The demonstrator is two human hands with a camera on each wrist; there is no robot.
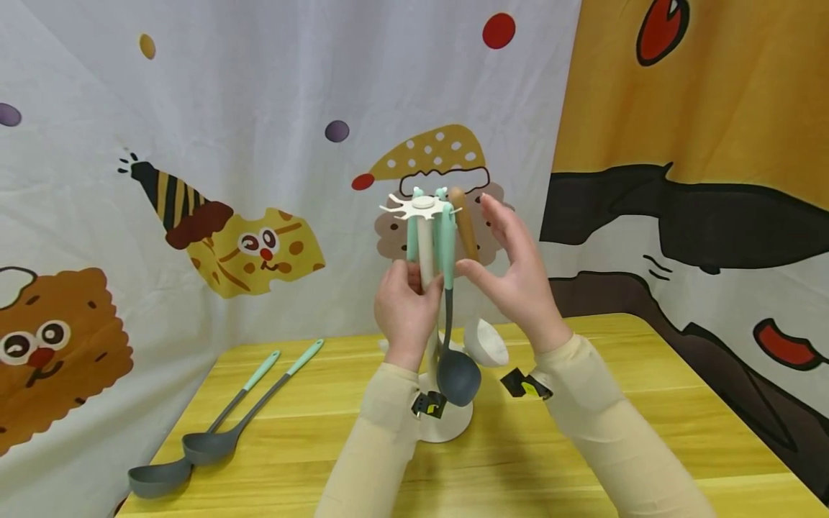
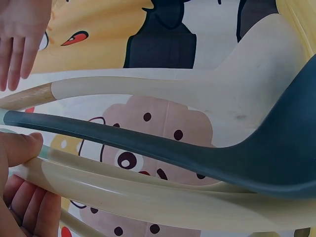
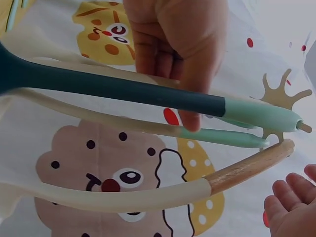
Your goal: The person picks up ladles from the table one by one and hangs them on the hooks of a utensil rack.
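A cream utensil stand (image 1: 424, 208) with a hooked top stands upright on the table. My left hand (image 1: 408, 306) grips its pole (image 2: 148, 202), thumb on one side and curled fingers on the other. A dark ladle (image 1: 458, 378) with a mint handle hangs from a hook on the near side. To its right hangs a white ladle-like utensil (image 1: 486, 343) with a wooden handle (image 3: 249, 165). Beside that handle my right hand (image 1: 524, 280) is held apart from it, fingers extended and holding nothing. More mint-handled utensils hang behind, their heads mostly hidden.
Two dark ladles with mint handles lie at the table's left: a nearer ladle (image 1: 158, 478) and another ladle (image 1: 210, 447), touching or overlapping. The wooden table (image 1: 311, 424) ends at a cartoon-printed curtain (image 1: 272, 108) behind. The stand's round base (image 1: 447, 429) sits below my forearms.
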